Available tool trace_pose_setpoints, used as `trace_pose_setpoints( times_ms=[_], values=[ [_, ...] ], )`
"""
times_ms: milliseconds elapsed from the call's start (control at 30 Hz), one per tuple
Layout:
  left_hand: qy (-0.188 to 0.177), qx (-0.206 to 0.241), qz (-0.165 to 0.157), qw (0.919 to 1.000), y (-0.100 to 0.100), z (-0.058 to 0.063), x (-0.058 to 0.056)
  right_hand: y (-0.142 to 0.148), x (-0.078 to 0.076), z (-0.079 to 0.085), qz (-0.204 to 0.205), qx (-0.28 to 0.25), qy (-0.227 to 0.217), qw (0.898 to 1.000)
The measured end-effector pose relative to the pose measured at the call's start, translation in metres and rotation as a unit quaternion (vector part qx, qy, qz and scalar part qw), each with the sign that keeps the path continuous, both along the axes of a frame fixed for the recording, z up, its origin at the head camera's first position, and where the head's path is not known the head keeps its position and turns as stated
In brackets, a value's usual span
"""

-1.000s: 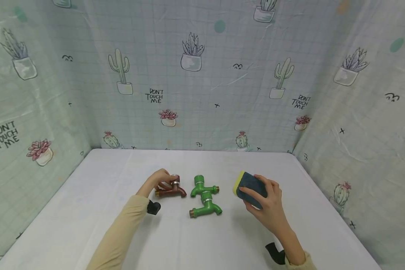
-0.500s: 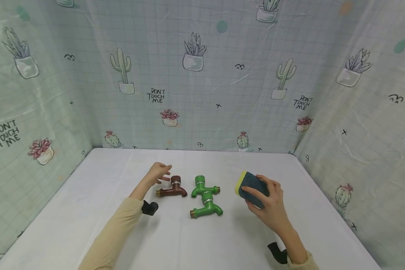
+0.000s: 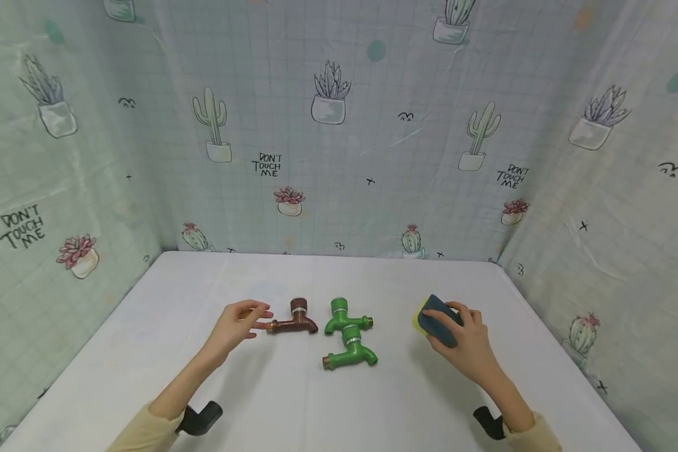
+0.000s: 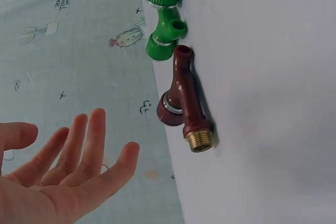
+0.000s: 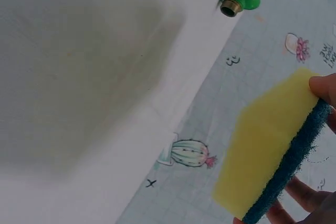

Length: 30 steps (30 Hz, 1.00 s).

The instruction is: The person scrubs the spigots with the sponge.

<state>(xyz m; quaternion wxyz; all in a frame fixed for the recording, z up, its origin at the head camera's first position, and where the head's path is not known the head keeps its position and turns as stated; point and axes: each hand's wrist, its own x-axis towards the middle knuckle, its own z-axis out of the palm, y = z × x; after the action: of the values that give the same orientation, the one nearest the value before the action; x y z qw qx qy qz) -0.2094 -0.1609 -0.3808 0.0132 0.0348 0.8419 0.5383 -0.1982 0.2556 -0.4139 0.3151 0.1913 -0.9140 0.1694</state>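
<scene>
In the head view a brown faucet [image 3: 294, 323] with a brass threaded end lies on the white table, left of two green ones. My left hand [image 3: 238, 325] hovers beside its brass end, fingers spread and holding nothing; the left wrist view shows the hand [image 4: 68, 177] apart from the faucet [image 4: 185, 95]. The far green faucet [image 3: 344, 321] and the near green faucet [image 3: 351, 355] lie close together, the near one's knob overlapping the far one in view. Above the table at right, my right hand [image 3: 468, 339] grips a yellow sponge [image 5: 268, 140] with a dark blue-green scouring side.
The white table [image 3: 316, 414] ends at a back edge against a curtain [image 3: 339, 157] printed with cacti, which also hangs on both sides. A black strap piece [image 3: 200, 419] sticks out at the left wrist, and a similar black piece [image 3: 488, 422] at the right.
My left hand has let go of the brown faucet's knob and drawn back left and toward me. The right hand, still gripping the sponge, has shifted slightly right. The faucets stay put.
</scene>
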Motion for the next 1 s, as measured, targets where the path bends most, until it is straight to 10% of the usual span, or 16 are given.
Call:
trace_pose_setpoints(
  times_ms=[433, 1000],
  values=[
    [0.113, -0.099, -0.014, 0.9886, 0.009, -0.026, 0.043, -0.008, -0.026, -0.022, -0.049, 0.073, -0.146, 0.985],
    [0.149, -0.148, -0.083, 0.9742, 0.018, -0.028, 0.051, -0.030, -0.044, -0.031, -0.044, 0.117, -0.239, 0.963]
  ],
)
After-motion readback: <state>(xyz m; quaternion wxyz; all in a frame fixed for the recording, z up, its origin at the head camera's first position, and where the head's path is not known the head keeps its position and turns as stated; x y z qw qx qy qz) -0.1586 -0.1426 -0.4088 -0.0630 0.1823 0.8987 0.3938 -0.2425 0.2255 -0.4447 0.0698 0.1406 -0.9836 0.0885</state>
